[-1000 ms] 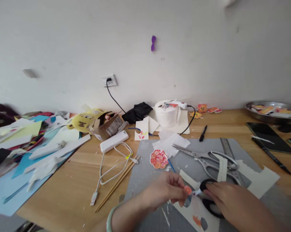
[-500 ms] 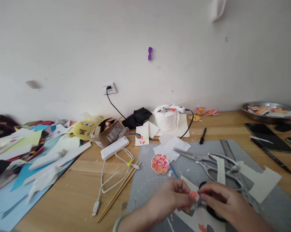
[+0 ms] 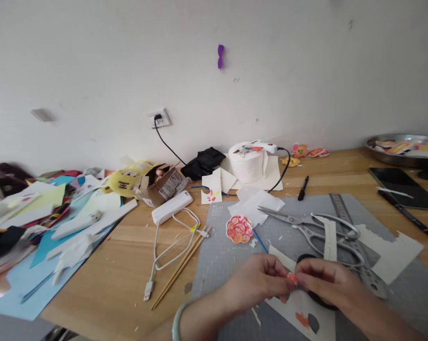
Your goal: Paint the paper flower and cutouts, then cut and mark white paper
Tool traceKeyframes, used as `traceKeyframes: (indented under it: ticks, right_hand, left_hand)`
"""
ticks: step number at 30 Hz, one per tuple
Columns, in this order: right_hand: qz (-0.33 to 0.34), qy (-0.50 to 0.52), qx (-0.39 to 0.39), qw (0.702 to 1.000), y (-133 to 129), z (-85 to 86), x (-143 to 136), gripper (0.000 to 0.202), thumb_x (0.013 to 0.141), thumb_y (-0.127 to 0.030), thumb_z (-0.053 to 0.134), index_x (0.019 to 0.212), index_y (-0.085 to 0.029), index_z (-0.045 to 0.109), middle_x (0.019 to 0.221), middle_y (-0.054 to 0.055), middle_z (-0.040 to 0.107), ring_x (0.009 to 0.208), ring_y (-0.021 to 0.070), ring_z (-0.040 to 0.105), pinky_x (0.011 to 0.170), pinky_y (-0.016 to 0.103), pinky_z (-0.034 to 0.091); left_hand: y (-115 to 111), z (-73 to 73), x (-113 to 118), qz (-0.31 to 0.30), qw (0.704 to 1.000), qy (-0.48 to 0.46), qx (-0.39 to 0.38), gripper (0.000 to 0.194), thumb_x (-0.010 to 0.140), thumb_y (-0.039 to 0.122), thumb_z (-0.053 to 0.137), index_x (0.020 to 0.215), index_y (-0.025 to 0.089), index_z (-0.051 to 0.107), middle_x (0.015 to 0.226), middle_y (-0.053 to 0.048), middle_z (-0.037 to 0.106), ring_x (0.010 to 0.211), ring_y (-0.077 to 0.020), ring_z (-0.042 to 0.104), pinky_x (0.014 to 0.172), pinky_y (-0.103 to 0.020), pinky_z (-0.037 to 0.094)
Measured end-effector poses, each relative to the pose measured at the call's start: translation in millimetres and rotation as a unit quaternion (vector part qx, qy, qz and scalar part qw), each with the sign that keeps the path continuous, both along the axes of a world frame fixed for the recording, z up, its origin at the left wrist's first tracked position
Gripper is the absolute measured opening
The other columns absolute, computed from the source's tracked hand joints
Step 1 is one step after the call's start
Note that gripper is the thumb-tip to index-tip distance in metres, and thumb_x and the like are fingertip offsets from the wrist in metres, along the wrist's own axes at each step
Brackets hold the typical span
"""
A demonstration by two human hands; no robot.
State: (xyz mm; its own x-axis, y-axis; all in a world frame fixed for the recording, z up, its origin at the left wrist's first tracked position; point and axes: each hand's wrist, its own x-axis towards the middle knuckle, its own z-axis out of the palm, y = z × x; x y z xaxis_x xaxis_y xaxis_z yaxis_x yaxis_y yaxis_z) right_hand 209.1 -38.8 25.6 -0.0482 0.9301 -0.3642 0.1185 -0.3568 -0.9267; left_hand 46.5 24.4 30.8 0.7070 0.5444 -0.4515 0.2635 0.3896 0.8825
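Both hands meeting low over grey mat (image 3: 231, 246). Left hand (image 3: 258, 282) and right hand (image 3: 324, 279) pinching small orange cutout (image 3: 292, 278) between fingertips, fingers curled closed around it. Cutout hovering just above white paper (image 3: 302, 315). Black tape roll (image 3: 311, 296) lying partly under right hand. Scissors (image 3: 313, 229) resting beyond, near ruler (image 3: 345, 222). Pink flower cutout (image 3: 239, 229) lying farther back on mat.
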Motion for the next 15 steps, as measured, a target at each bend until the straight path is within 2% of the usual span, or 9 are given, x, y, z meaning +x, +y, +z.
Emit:
traceKeyframes:
  ticks: [4, 8, 12, 15]
  right_hand:
    - [0.018, 0.011, -0.027, 0.999, 1, -2.2, 3, 0.05, 0.061, -0.067, 0.065, 0.066, -0.018, 0.057, 0.051, -0.009, 0.03, 0.046, 0.0048, 0.015, 0.045, 0.023, 0.014]
    - [-0.009, 0.048, -0.044, 0.998, 4, -8.4, 12, 0.051, 0.062, -0.068, 0.064, 0.072, -0.019, 0.06, 0.05, -0.01, 0.024, 0.045, 0.0053, 0.014, 0.045, 0.023, 0.012]
    - [-0.096, 0.034, -0.011, 0.995, 1, -2.0, 28, 0.059, 0.052, -0.072, 0.067, 0.074, -0.017, 0.066, 0.051, -0.008, 0.032, 0.047, 0.0047, 0.017, 0.045, 0.022, 0.014]
    - [-0.147, 0.013, -0.013, 0.989, -12, 5.9, 46, 0.057, 0.048, -0.071, 0.07, 0.069, -0.019, 0.067, 0.052, -0.005, 0.041, 0.045, 0.0041, 0.022, 0.043, 0.021, 0.018]
  left_hand:
    - [0, -3.3, -1, -0.002, 1.0, -0.009, -0.004, 0.03, 0.058, 0.039, 0.07, 0.065, 0.016, 0.052, 0.047, 0.008, 0.052, 0.042, -0.0041, 0.038, 0.046, -0.021, 0.023]
    - [2, -1.4, -3, -0.018, 0.999, -0.038, -0.006, 0.039, 0.056, 0.044, 0.075, 0.073, 0.014, 0.056, 0.054, 0.006, 0.054, 0.047, -0.0051, 0.043, 0.048, -0.02, 0.026]
    - [4, 3.1, -4, 0.016, 0.998, -0.02, 0.06, 0.043, 0.059, 0.046, 0.076, 0.076, 0.014, 0.055, 0.058, 0.006, 0.051, 0.052, -0.0055, 0.042, 0.051, -0.019, 0.029]
    - [6, 8.6, 2, -0.018, 0.99, 0.04, 0.133, 0.03, 0.071, 0.04, 0.068, 0.08, 0.013, 0.057, 0.061, 0.006, 0.051, 0.053, -0.0061, 0.042, 0.05, -0.019, 0.03]
